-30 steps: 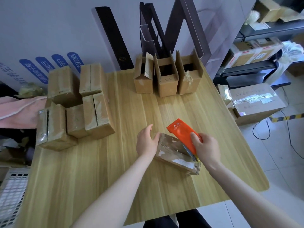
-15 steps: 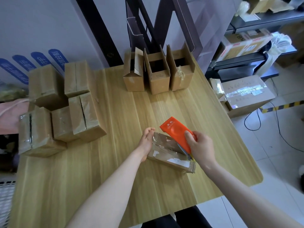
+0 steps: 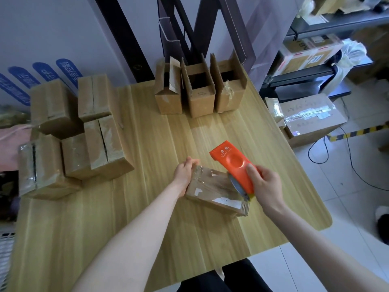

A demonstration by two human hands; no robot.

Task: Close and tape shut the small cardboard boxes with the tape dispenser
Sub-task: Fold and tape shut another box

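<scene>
A small cardboard box [image 3: 212,189] lies on its side on the wooden table [image 3: 147,218], its top covered with clear tape. My left hand [image 3: 185,173] presses against the box's far left end, fingers flat on it. My right hand [image 3: 266,184] grips the orange tape dispenser [image 3: 233,167], which rests on the box's right end near the tape's edge. Three open boxes [image 3: 200,91] stand upright at the table's back. Several taped boxes [image 3: 80,131] are stacked at the left.
A dark metal frame [image 3: 189,34] leans on the wall behind the open boxes. Right of the table are a shelf with cartons [image 3: 309,53], a taped carton on the floor [image 3: 307,119] and cables [image 3: 336,157]. A white crate [image 3: 5,256] sits at lower left.
The dispenser has tilted up at the box's right end, showing its orange face. My left hand slid from the box's top to its far end. The camera view shifted slightly.
</scene>
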